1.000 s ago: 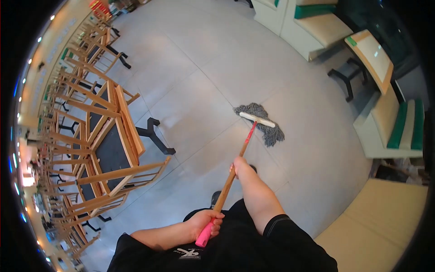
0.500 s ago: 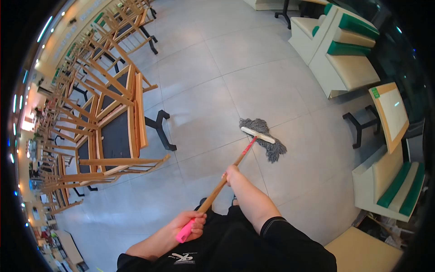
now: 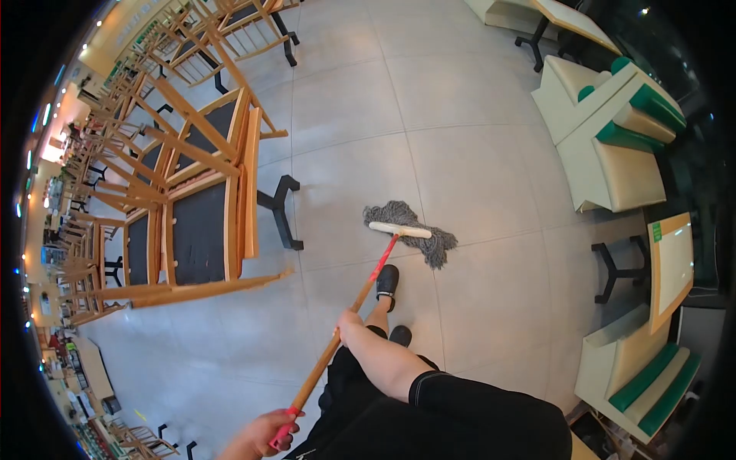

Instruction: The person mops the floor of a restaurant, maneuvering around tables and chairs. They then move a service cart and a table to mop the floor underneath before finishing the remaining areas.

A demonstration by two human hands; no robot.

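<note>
A string mop lies on the floor, its grey yarn head (image 3: 402, 215) spread out under a white clamp bar (image 3: 400, 230). From the bar a wooden mop handle (image 3: 314, 376) slants down to the lower left, red near the head and pink at its end. My left hand (image 3: 268, 431) is closed round the pink end. Partway up the handle, my right hand (image 3: 349, 323) is wrapped round the wood with the arm reaching across my body. Just below the mop head is a dark clog (image 3: 388, 285) on one of my feet; the other foot is further back.
Upturned wooden chairs (image 3: 203, 230) sit on tables to the left, with a black table foot (image 3: 285, 215) reaching onto the tiled floor (image 3: 491, 307). Cream and green booth seats (image 3: 613, 169) and a wood-edged table (image 3: 671, 264) line the right side.
The mop head has shifted left in view, and the handle now stands steeper. Both hands have moved left and down. My feet show more, one stepped forward near the mop.
</note>
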